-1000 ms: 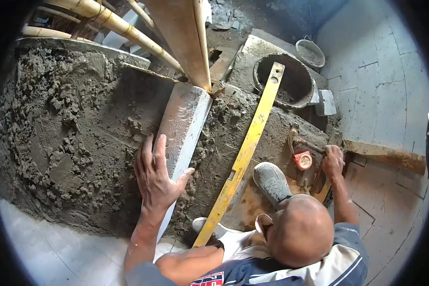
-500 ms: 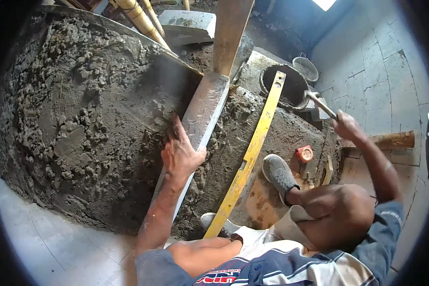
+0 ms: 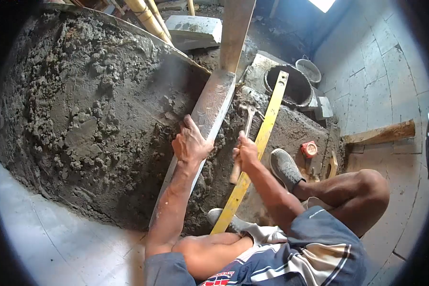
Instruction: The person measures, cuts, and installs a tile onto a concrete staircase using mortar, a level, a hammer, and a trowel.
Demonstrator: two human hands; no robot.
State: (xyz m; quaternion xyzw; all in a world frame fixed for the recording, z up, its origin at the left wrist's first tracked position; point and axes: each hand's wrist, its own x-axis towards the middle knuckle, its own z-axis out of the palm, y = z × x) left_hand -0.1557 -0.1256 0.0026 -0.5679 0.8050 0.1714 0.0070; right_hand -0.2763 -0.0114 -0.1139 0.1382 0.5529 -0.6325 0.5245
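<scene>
Left hand [image 3: 193, 145]: still clasped across the pale beam [image 3: 214, 105], fingers curled in more now
Right hand [image 3: 247, 153]: fist wrapped round the hammer [image 3: 248, 125]
Hammer: was over by the bucket [image 3: 298, 77], now between beam and yellow level [image 3: 273, 108]

To the right of the right hand [image 3: 247, 153], and farther away than it, rises a pale wall [image 3: 381, 81] with thin, dark joint lines, under a light of bluish tone. Far ahead of both hands, somewhat to the right, a small opening [image 3: 323, 4] shows very bright white; whether it is a window, I cannot tell. Beneath this brightness, the dark ground [image 3: 281, 42] lies in shadow. Ahead of the left hand [image 3: 190, 143], and to its left, bamboo poles [image 3: 148, 21] stand at a slant. Nearer than this hand, also leftward, is a brightly lit, pale surface [image 3: 47, 229] with fine lines.
</scene>
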